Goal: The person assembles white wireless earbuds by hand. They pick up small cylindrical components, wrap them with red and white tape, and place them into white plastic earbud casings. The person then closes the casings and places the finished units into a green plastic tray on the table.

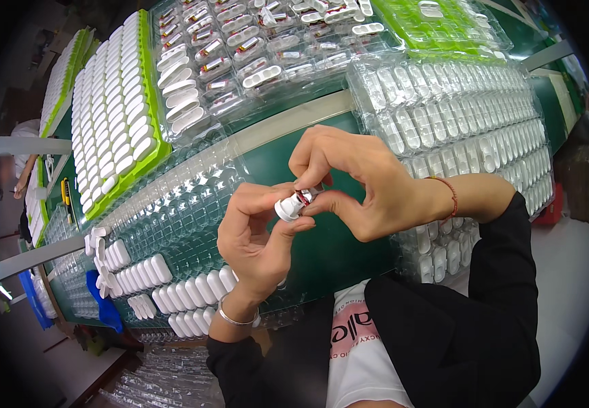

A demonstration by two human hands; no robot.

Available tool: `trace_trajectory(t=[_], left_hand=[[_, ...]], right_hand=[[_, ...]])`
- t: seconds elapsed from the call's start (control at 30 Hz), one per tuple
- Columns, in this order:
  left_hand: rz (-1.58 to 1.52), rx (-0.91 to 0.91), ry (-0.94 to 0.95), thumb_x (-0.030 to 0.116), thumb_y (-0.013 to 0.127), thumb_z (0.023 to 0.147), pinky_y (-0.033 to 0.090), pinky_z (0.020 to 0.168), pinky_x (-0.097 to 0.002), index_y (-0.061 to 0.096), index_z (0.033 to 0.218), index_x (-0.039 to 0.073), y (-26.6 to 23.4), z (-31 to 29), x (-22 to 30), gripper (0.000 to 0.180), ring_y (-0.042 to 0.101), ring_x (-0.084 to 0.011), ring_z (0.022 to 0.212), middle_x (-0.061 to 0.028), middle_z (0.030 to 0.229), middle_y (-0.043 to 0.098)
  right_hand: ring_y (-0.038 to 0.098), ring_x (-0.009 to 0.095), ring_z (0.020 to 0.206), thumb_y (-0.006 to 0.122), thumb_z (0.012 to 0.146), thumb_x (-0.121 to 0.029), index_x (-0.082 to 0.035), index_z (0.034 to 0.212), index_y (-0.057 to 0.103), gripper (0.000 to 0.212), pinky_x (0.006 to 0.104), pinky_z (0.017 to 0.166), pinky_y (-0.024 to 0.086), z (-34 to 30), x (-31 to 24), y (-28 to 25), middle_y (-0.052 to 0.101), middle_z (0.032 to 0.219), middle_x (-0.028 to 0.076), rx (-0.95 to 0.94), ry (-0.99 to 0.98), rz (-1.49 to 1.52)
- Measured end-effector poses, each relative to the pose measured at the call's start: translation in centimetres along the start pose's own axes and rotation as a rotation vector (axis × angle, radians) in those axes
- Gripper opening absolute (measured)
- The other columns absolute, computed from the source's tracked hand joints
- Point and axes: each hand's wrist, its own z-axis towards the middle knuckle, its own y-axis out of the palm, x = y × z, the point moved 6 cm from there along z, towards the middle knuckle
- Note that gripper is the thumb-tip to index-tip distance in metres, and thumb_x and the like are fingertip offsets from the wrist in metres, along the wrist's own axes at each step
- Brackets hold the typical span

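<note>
My left hand is closed, its thumb and forefinger pinching a small white plastic housing by its rounded end. Dark red wires or a small component show at the housing's open side. My right hand is closed too, thumb and fingertips gripping the other end of the same piece. The fingertips partly hide what lies inside it. Beneath my left hand, rows of white oval plastic shells lie in a clear tray.
Clear compartment trays cover the green table. Farther back, a tray holds white shells with red-wired parts. Green trays of white ovals stand left, beside a yellow cutter. At right are stacked clear trays; a person works far left.
</note>
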Motion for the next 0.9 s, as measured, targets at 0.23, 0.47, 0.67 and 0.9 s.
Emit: trace_trajectory(t=[0.23,0.47,0.67,0.9], left_hand=[[-0.117,-0.047,-0.013,-0.001,0.077,0.08,0.051,0.082,-0.0287,0.058,0.106,-0.005,0.6,0.0,0.2,0.033,0.062,-0.0186,0.093,-0.0154,0.105,0.063],[-0.119,0.005,-0.017,0.0,0.076,0.081,0.051,0.084,-0.0286,0.057,0.108,-0.005,1.1,-0.4,0.6,0.034,0.062,-0.0178,0.094,-0.0142,0.104,0.062],[-0.097,-0.105,-0.179,-0.006,0.074,0.08,0.054,0.077,-0.0261,0.06,0.107,-0.005,0.2,0.4,0.1,0.031,0.063,-0.0154,0.09,-0.0109,0.1,0.06],[0.051,-0.106,0.032,-0.012,0.071,0.079,0.052,0.082,-0.0289,0.058,0.104,-0.003,0.2,0.7,0.3,0.029,0.062,-0.0173,0.094,-0.011,0.102,0.057]], right_hand=[[0.053,0.019,0.076,0.07,0.076,0.009,0.0,0.093,0.053,0.026,0.0281,0.066,0.046,-1.4,-0.5,0.3,0.055,0.092,0.012,0.073,0.017,0.107],[0.055,0.019,0.077,0.069,0.078,0.01,0.001,0.101,0.056,0.028,0.0272,0.066,0.046,-2.1,-1.2,0.3,0.056,0.095,0.013,0.165,-0.143,-0.036],[0.056,0.017,0.074,0.071,0.077,0.008,0.0,0.099,0.059,0.027,0.0284,0.066,0.047,-1.0,0.2,-0.2,0.057,0.094,0.011,-0.104,0.181,0.049],[0.057,0.02,0.076,0.071,0.073,0.01,-0.001,0.094,0.06,0.026,0.0299,0.066,0.046,-0.6,0.1,-0.2,0.057,0.089,0.009,-0.006,0.097,-0.003]])
